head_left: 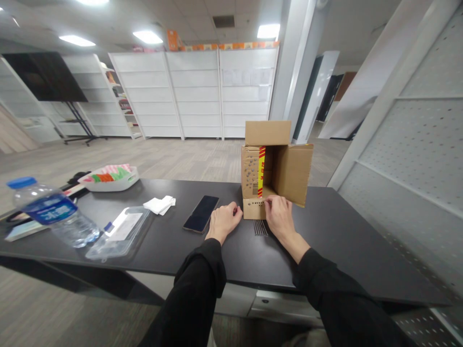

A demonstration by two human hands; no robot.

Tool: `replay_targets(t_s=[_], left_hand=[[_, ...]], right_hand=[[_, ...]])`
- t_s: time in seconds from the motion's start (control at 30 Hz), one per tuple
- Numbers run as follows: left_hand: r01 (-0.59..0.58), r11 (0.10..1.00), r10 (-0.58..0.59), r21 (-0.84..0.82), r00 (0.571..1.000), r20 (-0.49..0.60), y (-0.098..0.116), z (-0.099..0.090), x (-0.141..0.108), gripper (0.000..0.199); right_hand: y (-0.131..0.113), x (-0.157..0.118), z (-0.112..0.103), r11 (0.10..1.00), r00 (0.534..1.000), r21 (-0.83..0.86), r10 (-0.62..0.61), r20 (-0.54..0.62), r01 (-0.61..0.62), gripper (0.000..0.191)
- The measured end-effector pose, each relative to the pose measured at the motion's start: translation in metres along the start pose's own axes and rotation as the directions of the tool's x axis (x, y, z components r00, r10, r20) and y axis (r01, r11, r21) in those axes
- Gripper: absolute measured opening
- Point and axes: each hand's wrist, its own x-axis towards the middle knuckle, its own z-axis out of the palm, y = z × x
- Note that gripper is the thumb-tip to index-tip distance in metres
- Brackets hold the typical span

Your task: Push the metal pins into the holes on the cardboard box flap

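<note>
An open cardboard box (300,168) stands on the dark table with its opening facing me and its flaps spread. Its left flap carries many small dark spots and a yellow and red tape strip (261,172). The bottom flap has a row of small holes. My right hand (280,214) is at the right part of that bottom flap, fingers pinched; whatever lies between them is too small to make out. Just left of the box my left hand (224,220) rests on the table with curled fingers, their contents hidden. Several thin metal rods (260,228) lie side by side below the flap.
A phone (201,214) lies left of my left hand. Farther left are white tissues (160,205), a clear plastic case (121,233), a water bottle (58,212) and a white basket (110,183). The table's front edge (246,279) runs below my forearms.
</note>
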Motion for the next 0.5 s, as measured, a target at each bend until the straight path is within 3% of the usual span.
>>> replay_targets(t_s=[0.27, 0.5], left_hand=[[-0.016, 1.000, 0.016, 0.000, 1.000, -0.013, -0.001, 0.002, 0.001, 0.036], [-0.010, 1.000, 0.010, -0.003, 1.000, -0.003, 0.000, 0.000, 0.000, 0.035]], right_hand=[[-0.001, 0.002, -0.015, 0.979, 0.993, 0.201, -0.010, -0.115, 0.033, 0.011], [-0.002, -0.005, -0.036, 0.945, 0.995, 0.328, 0.045, -0.088, -0.014, 0.005]])
